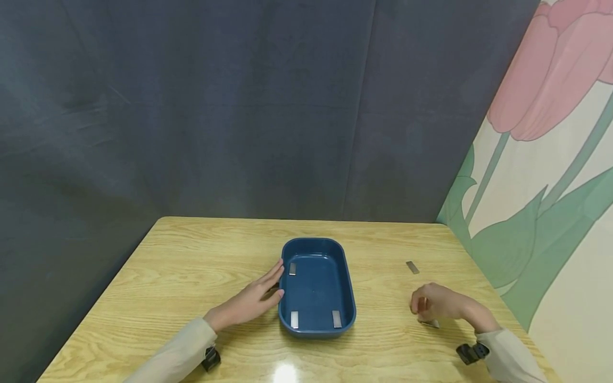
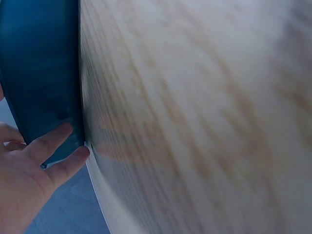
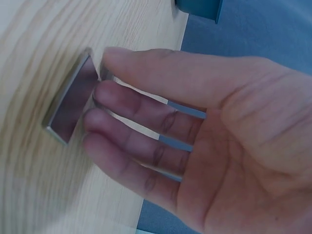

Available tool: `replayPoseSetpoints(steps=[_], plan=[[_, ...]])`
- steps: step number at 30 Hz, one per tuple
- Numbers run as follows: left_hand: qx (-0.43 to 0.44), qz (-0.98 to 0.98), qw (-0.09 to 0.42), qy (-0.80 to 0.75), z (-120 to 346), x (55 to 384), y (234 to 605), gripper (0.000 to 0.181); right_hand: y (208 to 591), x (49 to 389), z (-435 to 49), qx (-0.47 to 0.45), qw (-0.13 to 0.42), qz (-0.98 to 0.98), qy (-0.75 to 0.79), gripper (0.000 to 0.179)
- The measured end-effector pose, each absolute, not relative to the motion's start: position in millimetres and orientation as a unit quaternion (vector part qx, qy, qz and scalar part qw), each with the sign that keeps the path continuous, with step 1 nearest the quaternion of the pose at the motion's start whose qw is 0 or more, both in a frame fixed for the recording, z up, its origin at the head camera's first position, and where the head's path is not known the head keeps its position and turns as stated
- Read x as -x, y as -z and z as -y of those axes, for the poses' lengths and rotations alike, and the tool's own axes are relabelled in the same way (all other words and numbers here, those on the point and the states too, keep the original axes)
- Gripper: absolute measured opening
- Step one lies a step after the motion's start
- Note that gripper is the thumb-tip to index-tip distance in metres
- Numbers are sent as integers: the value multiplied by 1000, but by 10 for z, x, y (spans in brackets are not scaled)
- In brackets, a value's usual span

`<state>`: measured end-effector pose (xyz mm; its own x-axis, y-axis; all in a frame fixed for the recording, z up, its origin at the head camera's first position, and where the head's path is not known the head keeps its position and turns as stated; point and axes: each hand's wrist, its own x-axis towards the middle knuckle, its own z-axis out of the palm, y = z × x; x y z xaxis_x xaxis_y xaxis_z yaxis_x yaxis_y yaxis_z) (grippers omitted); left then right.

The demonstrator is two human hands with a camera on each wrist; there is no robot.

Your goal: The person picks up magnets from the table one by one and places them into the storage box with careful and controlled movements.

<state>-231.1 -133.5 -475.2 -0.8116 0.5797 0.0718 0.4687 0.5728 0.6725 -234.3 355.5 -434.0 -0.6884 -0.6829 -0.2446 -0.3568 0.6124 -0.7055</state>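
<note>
Your head camera looks forward and down over most of the table (image 1: 215, 250), with your left hand (image 1: 251, 303), your right hand (image 1: 442, 301) and the dark curtain (image 1: 249, 106) beyond. Your left wrist camera, close and tilted, faces that hand at the side of the blue tray (image 2: 41, 73). Your right wrist camera, also close and tilted, faces your palm and a metal piece (image 3: 73, 105). All three views share table and blue tray, the last catching only part of it along the top edge.

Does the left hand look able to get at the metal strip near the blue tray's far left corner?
Probably yes: the left hand touches the blue tray, close to the metal strip, and nothing covers the open top; it would only need to lift over the left side.
</note>
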Motion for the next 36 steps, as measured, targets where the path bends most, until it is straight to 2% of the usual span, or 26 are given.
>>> replayPoseSetpoints(steps=[25, 36], plan=[[-291, -883, 85, -358, 1346, 2289, 4724, 66, 4368, 2296, -3581, 256, 258, -872, 328, 19], [-296, -883, 80, -354, 1347, 2299, 4740, 65, 4400, 2334, -3557, 270, 277, -857, 341, 19]])
